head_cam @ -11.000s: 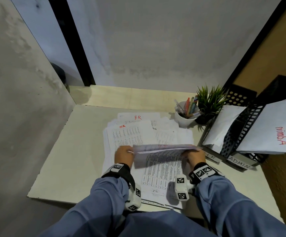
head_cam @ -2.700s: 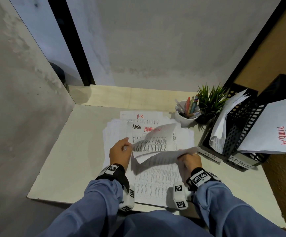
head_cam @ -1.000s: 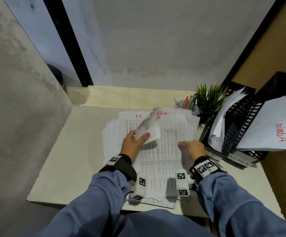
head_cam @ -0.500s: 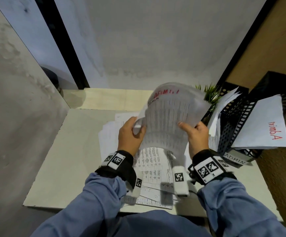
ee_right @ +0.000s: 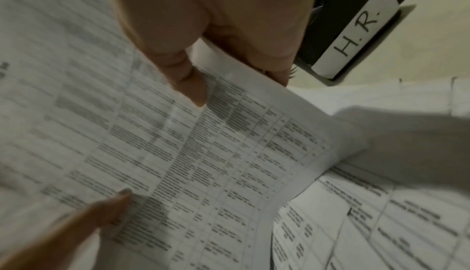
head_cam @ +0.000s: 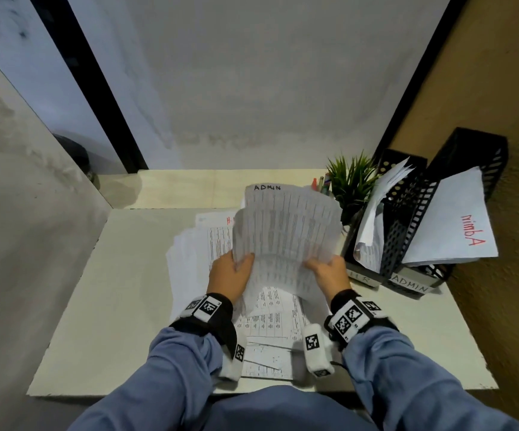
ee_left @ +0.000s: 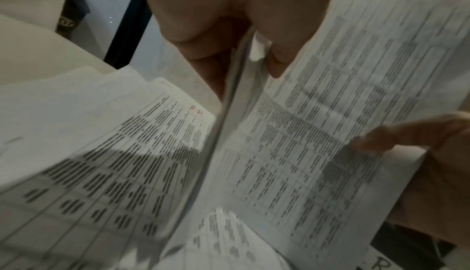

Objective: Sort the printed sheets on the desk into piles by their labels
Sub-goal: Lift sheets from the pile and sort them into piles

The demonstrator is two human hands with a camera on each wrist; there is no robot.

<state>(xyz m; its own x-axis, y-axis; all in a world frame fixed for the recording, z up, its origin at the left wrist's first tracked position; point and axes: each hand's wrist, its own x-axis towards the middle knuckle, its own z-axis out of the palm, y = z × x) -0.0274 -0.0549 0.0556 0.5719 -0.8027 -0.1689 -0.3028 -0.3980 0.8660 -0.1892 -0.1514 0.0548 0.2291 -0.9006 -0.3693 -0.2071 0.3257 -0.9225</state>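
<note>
Above the desk point(head_cam: 102, 293), my left hand point(head_cam: 230, 276) and right hand point(head_cam: 329, 273) grip a raised ADMIN sheaf point(head_cam: 286, 231), while unsorted sheets point(head_cam: 199, 244) lie beneath and the HR tray point(head_cam: 376, 231) and ADMIN tray point(head_cam: 457, 219) at far right are partly filled.

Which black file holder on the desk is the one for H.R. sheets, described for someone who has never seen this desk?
Look to the desk's right edge, where two black perforated file holders stand beside a small green plant. The H.R. holder is the one nearer the plant, with crumpled printed sheets sticking out. Its white front strip reads H.R., while its neighbour's strip reads ADMIN.
</note>
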